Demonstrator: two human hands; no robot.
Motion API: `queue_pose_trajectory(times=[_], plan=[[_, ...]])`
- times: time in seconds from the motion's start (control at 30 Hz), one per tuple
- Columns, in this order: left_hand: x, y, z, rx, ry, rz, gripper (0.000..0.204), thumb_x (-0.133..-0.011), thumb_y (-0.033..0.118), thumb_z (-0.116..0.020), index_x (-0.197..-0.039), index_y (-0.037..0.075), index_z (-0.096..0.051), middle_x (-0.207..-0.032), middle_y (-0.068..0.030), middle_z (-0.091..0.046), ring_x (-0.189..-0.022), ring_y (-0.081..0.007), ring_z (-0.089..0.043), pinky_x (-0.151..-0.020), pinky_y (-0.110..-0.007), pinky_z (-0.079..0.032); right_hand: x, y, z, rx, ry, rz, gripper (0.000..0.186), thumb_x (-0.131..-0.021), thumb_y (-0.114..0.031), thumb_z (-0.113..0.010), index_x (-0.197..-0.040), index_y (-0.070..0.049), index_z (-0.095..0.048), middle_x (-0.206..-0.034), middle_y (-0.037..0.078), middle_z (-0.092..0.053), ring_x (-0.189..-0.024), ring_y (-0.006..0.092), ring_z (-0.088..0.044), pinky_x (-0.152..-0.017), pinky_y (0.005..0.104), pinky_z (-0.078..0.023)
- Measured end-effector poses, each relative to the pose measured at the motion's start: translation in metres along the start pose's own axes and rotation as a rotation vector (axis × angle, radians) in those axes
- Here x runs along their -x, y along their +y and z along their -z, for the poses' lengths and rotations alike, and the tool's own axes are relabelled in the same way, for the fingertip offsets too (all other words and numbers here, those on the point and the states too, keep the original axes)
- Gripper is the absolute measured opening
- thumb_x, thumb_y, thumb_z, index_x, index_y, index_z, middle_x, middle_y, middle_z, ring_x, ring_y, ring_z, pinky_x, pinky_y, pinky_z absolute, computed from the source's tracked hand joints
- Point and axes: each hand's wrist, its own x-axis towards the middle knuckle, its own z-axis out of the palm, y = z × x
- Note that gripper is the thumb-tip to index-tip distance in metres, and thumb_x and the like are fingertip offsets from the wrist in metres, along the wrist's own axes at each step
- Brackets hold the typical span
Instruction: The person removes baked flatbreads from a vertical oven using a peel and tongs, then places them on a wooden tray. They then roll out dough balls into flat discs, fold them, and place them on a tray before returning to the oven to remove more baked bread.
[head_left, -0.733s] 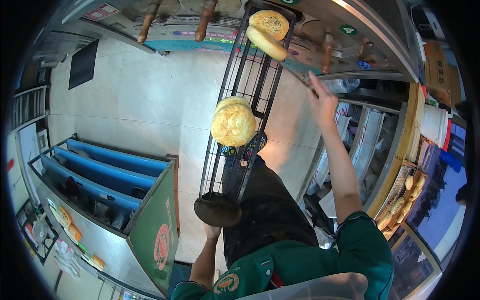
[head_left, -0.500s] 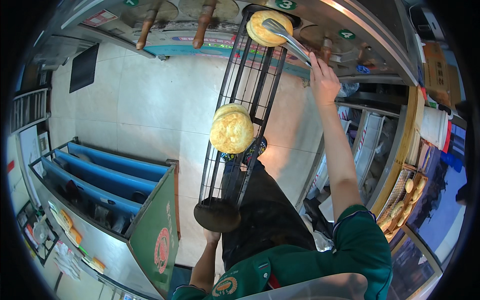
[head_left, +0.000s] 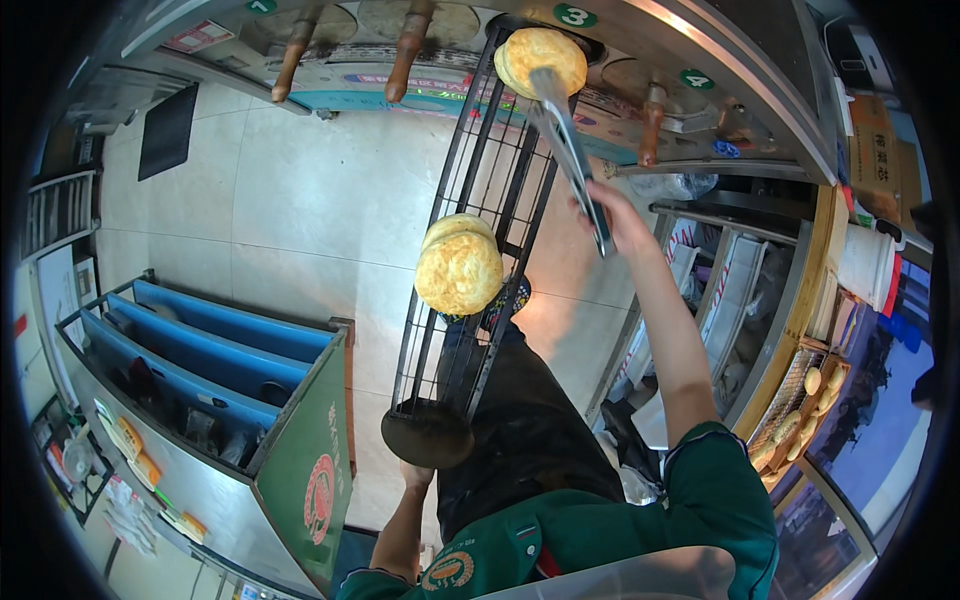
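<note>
A long black wire rack [head_left: 402,365] slants out from a round opening in the metal oven. My left hand [head_left: 416,477] is at its near end, under the dark round end plate [head_left: 427,436]; it appears to grip the rack there, though the plate covers most of the fingers. Overlapping round golden flatbreads [head_left: 460,275] lie midway along the rack. Another overlapping pair of flatbreads [head_left: 548,58] sits at the far end, by the opening. My right hand [head_left: 622,222] is closed round metal tongs [head_left: 573,160], whose blurred tips overlap the lower edge of the far pair.
Wooden handles [head_left: 408,60] stick out of the oven front [head_left: 340,80] left and right of the rack. A cart with blue dividers [head_left: 225,335] stands at left. At right are an open drawer unit [head_left: 725,275] and a basket of small breads [head_left: 800,410].
My right hand has come nearer and left, and the tongs have swung steeper, their tips lower on the far flatbreads. The rack and its flatbreads appear slightly lower, the near end slightly left.
</note>
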Motion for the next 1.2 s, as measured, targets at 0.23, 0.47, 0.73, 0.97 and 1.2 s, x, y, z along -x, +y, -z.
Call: queue_pose_trajectory(times=[0.23,0.47,0.73,0.97,1.2], plan=[[-0.006,0.024,-0.004,-0.044,-0.017,0.035,0.054,-0.078,0.040,-0.073,-0.119,0.005,-0.064,-0.119,-0.0197,-0.066,-0.113,-0.0373,-0.061,-0.093,-0.045,-0.048,-0.022,-0.018,-0.024,-0.048,0.026,0.088,0.031,-0.096,-0.030,-0.063,-0.112,-0.003,-0.060,-0.092,0.008,-0.065,-0.065,0.0111,-0.058,-0.054,0.0233,-0.045],[-0.055,0.099,-0.037,-0.072,-0.022,-0.043,0.028,-0.076,0.030,-0.076,-0.088,0.005,-0.073,-0.084,-0.0203,-0.070,-0.085,-0.0396,-0.068,-0.072,-0.046,-0.053,0.015,0.018,-0.003,-0.078,0.001,0.058,0.032,-0.097,-0.031,-0.062,-0.111,-0.002,-0.059,-0.094,0.008,-0.067,-0.067,0.0112,-0.060,-0.056,0.0236,-0.048],[-0.097,0.200,-0.064,0.005,-0.029,-0.030,0.039,-0.082,0.025,-0.077,-0.065,-0.001,-0.053,-0.060,-0.0172,-0.056,-0.062,-0.0394,-0.058,-0.060,-0.041,-0.047,0.121,0.049,0.002,-0.030,0.118,-0.136,0.027,-0.095,-0.023,-0.063,-0.115,-0.004,-0.059,-0.092,0.008,-0.068,-0.067,0.0116,-0.064,-0.056,0.0241,-0.052],[-0.114,0.227,-0.066,0.006,0.056,-0.105,0.044,-0.086,0.022,-0.076,-0.060,-0.004,-0.051,-0.050,-0.0122,-0.048,-0.048,-0.0155,-0.041,-0.051,-0.037,-0.039,0.070,0.025,-0.013,-0.164,-0.146,0.064,0.038,-0.095,-0.026,-0.062,-0.121,0.000,-0.056,-0.092,0.009,-0.066,-0.068,0.0112,-0.061,-0.059,0.0228,-0.050],[-0.140,0.246,-0.064,0.091,-0.092,-0.137,0.042,-0.086,0.015,-0.074,-0.061,-0.001,-0.044,-0.052,-0.0094,-0.039,-0.049,-0.0152,-0.034,-0.049,-0.037,-0.033,0.062,0.014,-0.015,-0.035,-0.167,-0.201,0.027,-0.095,-0.024,-0.063,-0.111,-0.003,-0.061,-0.087,0.005,-0.068,-0.061,0.0078,-0.062,-0.048,0.0191,-0.046]])
